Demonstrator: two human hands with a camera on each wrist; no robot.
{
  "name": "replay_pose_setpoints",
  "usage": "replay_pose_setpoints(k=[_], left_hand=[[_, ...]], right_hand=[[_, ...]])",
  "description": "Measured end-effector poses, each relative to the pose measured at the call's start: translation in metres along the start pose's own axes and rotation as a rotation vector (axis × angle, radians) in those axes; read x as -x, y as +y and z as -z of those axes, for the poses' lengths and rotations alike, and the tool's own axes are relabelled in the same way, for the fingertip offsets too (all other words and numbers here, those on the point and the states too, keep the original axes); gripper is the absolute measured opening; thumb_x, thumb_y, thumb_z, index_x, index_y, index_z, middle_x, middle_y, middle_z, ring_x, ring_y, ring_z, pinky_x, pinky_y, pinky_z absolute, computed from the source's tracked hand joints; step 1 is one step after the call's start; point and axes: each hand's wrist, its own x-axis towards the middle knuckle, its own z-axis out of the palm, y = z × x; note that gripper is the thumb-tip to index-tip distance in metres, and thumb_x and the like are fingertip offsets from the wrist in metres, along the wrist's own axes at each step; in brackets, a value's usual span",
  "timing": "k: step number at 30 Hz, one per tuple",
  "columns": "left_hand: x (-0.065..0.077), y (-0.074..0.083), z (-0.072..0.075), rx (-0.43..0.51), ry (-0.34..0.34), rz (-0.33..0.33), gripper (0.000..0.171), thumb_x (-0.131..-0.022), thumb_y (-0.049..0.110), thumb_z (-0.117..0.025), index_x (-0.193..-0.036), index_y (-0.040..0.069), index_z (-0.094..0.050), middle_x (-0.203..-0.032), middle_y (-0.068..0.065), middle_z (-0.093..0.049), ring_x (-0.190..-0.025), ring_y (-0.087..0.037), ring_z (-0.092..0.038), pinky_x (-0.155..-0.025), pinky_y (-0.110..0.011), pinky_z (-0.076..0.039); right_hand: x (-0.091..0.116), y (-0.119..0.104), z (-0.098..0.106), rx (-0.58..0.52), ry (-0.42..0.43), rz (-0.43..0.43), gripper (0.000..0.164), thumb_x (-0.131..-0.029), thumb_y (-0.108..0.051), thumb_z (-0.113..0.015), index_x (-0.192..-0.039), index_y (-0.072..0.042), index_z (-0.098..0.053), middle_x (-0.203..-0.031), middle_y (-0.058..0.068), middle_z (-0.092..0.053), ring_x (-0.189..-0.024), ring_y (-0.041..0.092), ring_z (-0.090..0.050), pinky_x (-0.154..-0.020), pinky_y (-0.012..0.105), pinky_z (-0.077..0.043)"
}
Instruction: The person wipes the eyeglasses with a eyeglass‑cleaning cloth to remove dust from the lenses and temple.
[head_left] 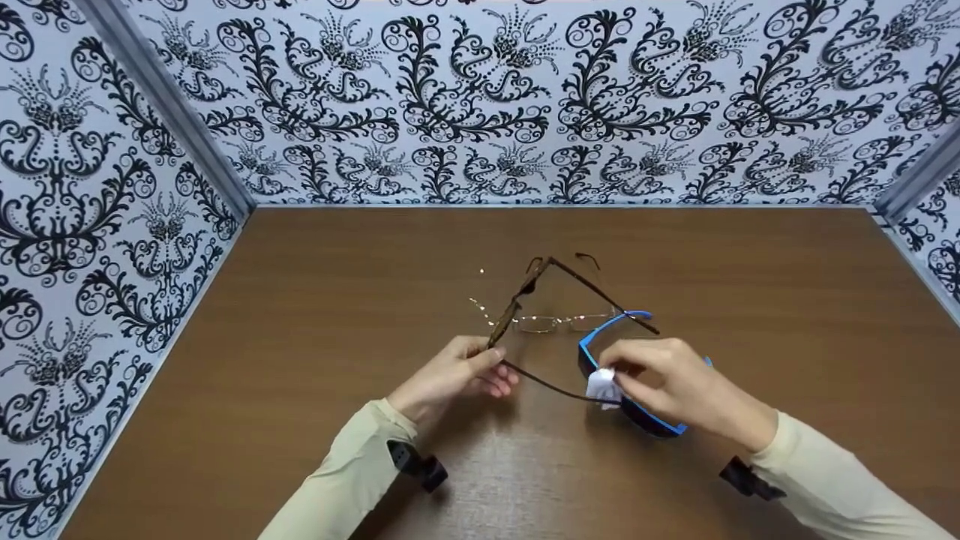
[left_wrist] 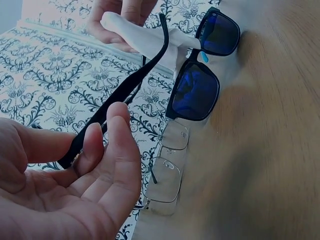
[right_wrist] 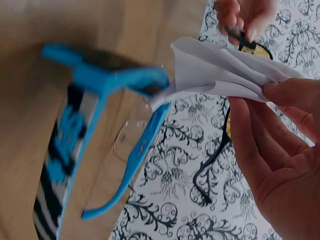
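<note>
Left hand (head_left: 454,375) pinches the dark-framed glasses (head_left: 504,324) at one hinge corner, thumb against fingers; right hand (head_left: 679,379) pinches a white cloth (head_left: 601,384) between thumb and fingertips, loose end hanging out. Glasses are up off the table (head_left: 337,300), arms unfolded, one arm running over to the cloth. Can't tell if arm and cloth actually touch.

Handling: frame looks light and fairly stiff, but the arms are long thin levers — pushing on a tip would load the hinge. Hinge corner is a sensible hold: keeps fingers off the amber lenses (right_wrist: 257,50), which probably smudge and scratch easily. For firmer control I'd pinch the rim edge or bridge, not the far end of an arm. Cloth looks thin and soft, will fold wherever it's pushed; best gripped near the part that does the work.

Watch the clearance: blue-armed sunglasses (head_left: 651,421) sit right under the right hand, wire-rimmed glasses (head_left: 559,322) lie just beyond — that thin wire looks the easiest to bend.
</note>
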Motion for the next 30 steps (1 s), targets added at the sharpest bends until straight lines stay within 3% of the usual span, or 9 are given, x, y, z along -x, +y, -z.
replay_pose_setpoints(k=[11, 15, 21, 30], left_hand=[[-0.005, -0.001, -0.006, -0.016, -0.015, -0.004, 0.016, -0.1, 0.008, -0.049, -0.093, -0.003, -0.058, -0.094, -0.031, -0.065, -0.07, -0.018, -0.066, -0.073, -0.034, -0.056], [-0.009, -0.004, -0.011, -0.015, -0.038, -0.008, 0.017, -0.1, 0.006, -0.048, -0.093, -0.006, -0.058, -0.089, -0.027, -0.067, -0.069, -0.017, -0.066, -0.071, -0.032, -0.056], [-0.011, -0.006, -0.016, 0.0, -0.042, 0.004, 0.019, -0.099, 0.004, -0.05, -0.093, -0.01, -0.061, -0.078, -0.01, -0.067, -0.066, -0.014, -0.065, -0.067, -0.028, -0.055], [-0.012, -0.007, -0.018, 0.045, -0.072, 0.027, 0.023, -0.099, 0.007, -0.053, -0.099, -0.014, -0.062, -0.082, -0.016, -0.068, -0.066, -0.015, -0.066, -0.067, -0.028, -0.056]], right_hand=[[-0.016, -0.011, -0.016, -0.014, -0.037, -0.042, 0.031, -0.078, 0.014, -0.063, -0.099, -0.008, -0.064, -0.088, -0.002, -0.066, -0.074, 0.008, -0.062, -0.065, 0.018, -0.051], [-0.023, -0.013, -0.025, -0.058, -0.041, -0.117, 0.029, -0.081, 0.013, -0.06, -0.099, -0.009, -0.063, -0.087, -0.004, -0.066, -0.074, 0.007, -0.063, -0.064, 0.021, -0.052], [-0.031, -0.013, -0.036, -0.139, -0.019, -0.274, 0.029, -0.081, 0.015, -0.057, -0.098, -0.009, -0.061, -0.086, -0.003, -0.067, -0.075, 0.01, -0.064, -0.063, 0.025, -0.052], [-0.037, -0.014, -0.049, -0.222, 0.112, -0.402, 0.025, -0.083, 0.014, -0.057, -0.096, -0.007, -0.061, -0.095, -0.002, -0.067, -0.084, 0.016, -0.066, -0.072, 0.032, -0.055]])
